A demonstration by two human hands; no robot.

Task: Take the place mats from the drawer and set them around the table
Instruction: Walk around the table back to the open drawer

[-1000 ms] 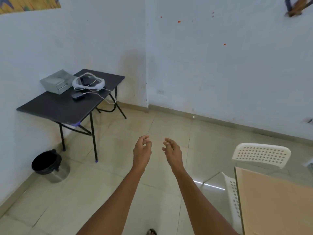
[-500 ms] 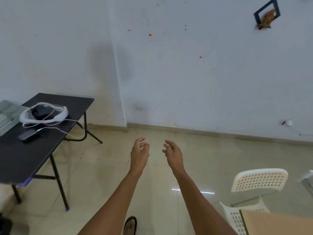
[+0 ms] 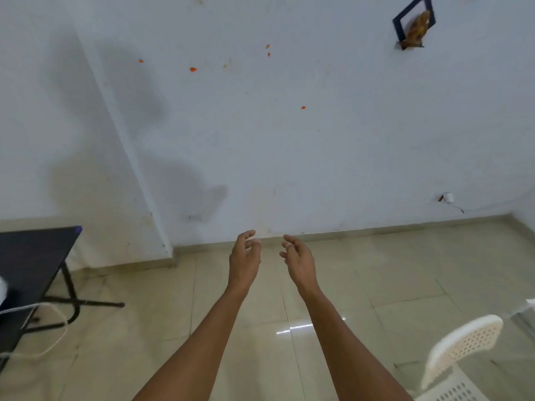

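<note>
Nowhere before us can we find the mats or the drawer that holds them; neither shows in the head view, so we cannot say where they lie. What we do see is our own two hands held out over the floor (image 3: 376, 270), at about the same height and a little apart. Our left hand (image 3: 244, 257) has its fingers loosely curled toward the thumb and holds nothing. Our right hand (image 3: 299, 260) hangs the same way, fingers relaxed and bent inward, with nothing in it. The two do not touch.

Beyond the hands a white wall (image 3: 289, 140) meets the tiled floor along a low skirting. At the far left stands the corner of a black table (image 3: 31, 256) on folding legs, with a white cable (image 3: 55, 325) drooping off its edge. At the lower right we catch the pierced back of a white chair (image 3: 463, 345). High on the wall hangs a small dark frame (image 3: 414, 21).

We judge that we are at the very start of the task, searching: no mat is in hand and none is laid. The next move, as we read it, calls for turning until the drawer comes into view, then walking up to it with one hand free to pull it open and the other ready to lift the mats out.
</note>
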